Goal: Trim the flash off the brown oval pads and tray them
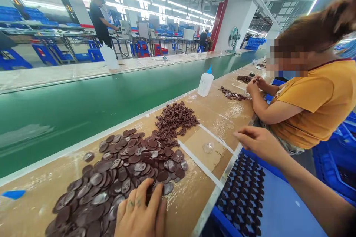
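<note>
At the bottom centre, my left hand (141, 209) rests on the near side of a heap of dark brown oval discs (119, 177), its fingers bent down among them. What its fingertips hold, if anything, is hidden. My right hand (254, 140) hovers over the table edge, thumb and fingers pressed together, and nothing can be made out between them. Beyond the discs lies a pile of small brown curled pieces (176, 120). A small clear round piece (208, 147) sits on the brown table between white tape strips. Below my right forearm, a blue crate (289, 200) holds rows of dark pieces.
A white bottle with a blue tip (205, 82) stands by the green conveyor belt (97, 107). Another white bottle (109, 57) is across it. At the right, a person in a yellow shirt (319, 89) works beside more brown pieces (233, 94). Blue crates (333, 159) sit behind.
</note>
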The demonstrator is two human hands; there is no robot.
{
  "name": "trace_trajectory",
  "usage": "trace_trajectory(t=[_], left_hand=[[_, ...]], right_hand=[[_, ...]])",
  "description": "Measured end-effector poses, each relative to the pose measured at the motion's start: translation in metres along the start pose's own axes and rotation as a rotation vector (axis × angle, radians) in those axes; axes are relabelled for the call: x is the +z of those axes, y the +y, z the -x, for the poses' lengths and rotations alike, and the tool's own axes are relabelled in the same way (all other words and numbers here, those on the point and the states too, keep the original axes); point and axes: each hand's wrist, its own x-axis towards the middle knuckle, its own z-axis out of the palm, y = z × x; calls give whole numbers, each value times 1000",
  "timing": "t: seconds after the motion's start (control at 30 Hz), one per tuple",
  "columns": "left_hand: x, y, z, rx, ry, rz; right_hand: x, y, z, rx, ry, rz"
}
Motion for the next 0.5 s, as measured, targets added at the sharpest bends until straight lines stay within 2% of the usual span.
trace_trajectory(t=[0.1,0.2,0.27,0.37,0.5], left_hand=[[1,-1,4,-34,20,70],[0,0,10,-163,-21,166],[-1,1,13,-209,-26,186],[-1,2,14,-240,-2,152],[12,0,9,-265,54,103]], right_hand=[[35,-46,-47,-82,-103,160],[74,-66,-90,-34,-231,291],[92,-71,-106,5,-281,353],[103,-73,-115,35,-319,402],[100,-66,-111,57,-316,391]])
